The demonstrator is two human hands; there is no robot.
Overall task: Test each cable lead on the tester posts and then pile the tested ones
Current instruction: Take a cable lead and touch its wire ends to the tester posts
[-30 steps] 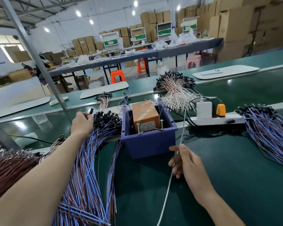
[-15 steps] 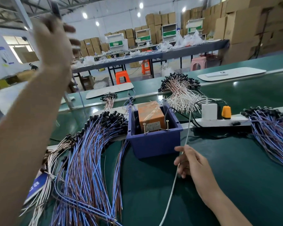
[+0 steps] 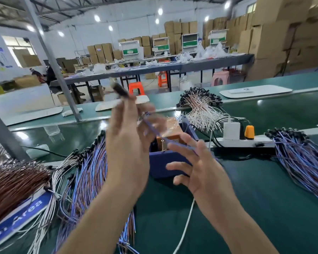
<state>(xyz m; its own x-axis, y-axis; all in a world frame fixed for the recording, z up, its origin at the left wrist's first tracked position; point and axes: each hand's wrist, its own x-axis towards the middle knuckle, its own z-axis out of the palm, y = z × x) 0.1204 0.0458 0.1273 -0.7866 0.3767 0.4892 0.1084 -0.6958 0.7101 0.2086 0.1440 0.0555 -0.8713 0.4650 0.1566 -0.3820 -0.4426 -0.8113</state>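
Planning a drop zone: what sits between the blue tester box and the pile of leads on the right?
In the head view, a white power strip lies there, carrying a white adapter and an orange plug; black cords trail beside it.

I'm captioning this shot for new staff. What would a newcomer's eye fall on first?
The two hands raised mid-frame: the left hand holds a blue cable lead with its black plug up, blurred, and the right hand is spread open beneath it. Behind them sits the blue tester box, flanked by the left heap and the right heap of blue leads.
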